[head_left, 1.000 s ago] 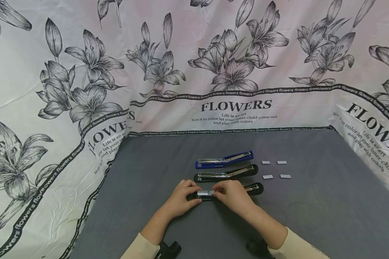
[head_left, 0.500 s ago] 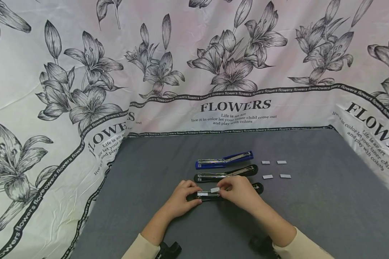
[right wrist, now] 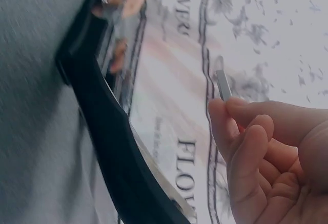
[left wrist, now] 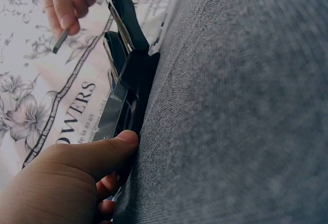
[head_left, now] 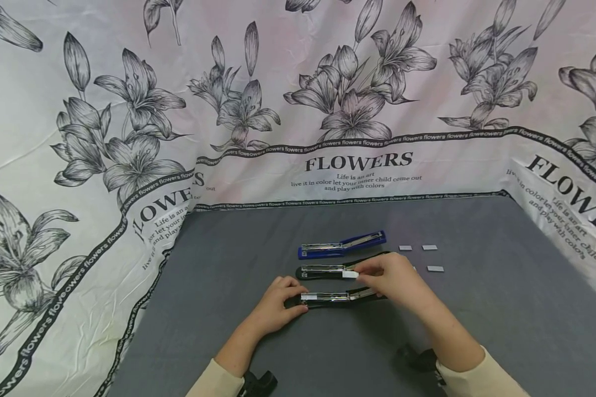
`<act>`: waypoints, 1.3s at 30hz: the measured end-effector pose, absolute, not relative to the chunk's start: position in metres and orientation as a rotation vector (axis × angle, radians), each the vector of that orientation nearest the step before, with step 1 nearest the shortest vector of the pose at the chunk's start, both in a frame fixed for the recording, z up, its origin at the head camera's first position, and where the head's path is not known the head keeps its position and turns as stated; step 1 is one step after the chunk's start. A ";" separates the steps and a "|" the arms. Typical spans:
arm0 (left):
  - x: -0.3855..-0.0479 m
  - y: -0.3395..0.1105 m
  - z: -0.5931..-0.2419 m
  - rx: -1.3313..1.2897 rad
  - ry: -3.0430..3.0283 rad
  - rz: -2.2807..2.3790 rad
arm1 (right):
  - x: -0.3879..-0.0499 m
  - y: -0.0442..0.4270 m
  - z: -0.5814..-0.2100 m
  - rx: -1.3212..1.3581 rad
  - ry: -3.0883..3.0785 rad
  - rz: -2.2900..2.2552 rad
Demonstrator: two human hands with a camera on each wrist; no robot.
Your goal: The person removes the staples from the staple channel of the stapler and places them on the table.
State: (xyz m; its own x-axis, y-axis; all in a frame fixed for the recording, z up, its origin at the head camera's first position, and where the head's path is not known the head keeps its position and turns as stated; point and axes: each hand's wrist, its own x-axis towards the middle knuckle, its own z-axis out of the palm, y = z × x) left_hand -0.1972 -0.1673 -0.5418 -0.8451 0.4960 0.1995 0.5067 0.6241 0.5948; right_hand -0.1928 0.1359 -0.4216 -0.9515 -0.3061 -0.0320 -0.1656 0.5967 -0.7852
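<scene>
My left hand (head_left: 278, 306) grips the left end of the nearest black stapler (head_left: 333, 298), thumb and fingers on either side of its base. That stapler lies opened out, with a pale staple strip (head_left: 310, 296) in its left end. Between thumb and index finger, my right hand (head_left: 396, 278) pinches another staple strip (head_left: 350, 274), held up off the table. The right wrist view shows this strip (right wrist: 224, 85) jutting from the fingertips, apart from the stapler (right wrist: 118, 126). In the head view the right hand partly covers the staplers' right ends.
Behind lie a second opened black stapler (head_left: 323, 271) and an opened blue stapler (head_left: 341, 246), roughly parallel. To the right, several staple strips (head_left: 429, 247) rest on the grey tabletop (head_left: 501, 309), one mostly behind the right hand. A flower-printed cloth (head_left: 357, 171) stands around the table.
My right hand has lifted the staple strip away from the nearest stapler and moved right and farther back with it. The left hand stays on that stapler.
</scene>
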 end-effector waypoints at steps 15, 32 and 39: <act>-0.197 -0.169 -0.543 -0.869 -2.828 -1.062 | -0.198 0.190 -0.401 -0.366 2.600 -1.322; -0.197 -0.168 -0.542 -0.858 -2.846 -1.050 | -0.216 0.259 -0.415 -0.461 2.485 -1.280; -0.198 -0.168 -0.542 -0.875 -2.822 -1.049 | -0.224 0.275 -0.438 -0.428 2.348 -1.247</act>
State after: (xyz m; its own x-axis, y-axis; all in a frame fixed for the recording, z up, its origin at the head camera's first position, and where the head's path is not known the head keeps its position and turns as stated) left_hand -0.1977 -0.1676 -0.5420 -0.8441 0.5005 0.1922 0.5046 0.6204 0.6004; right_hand -0.2244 0.2754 -0.4381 -0.8530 -0.4643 -0.2384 -0.0627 0.5446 -0.8363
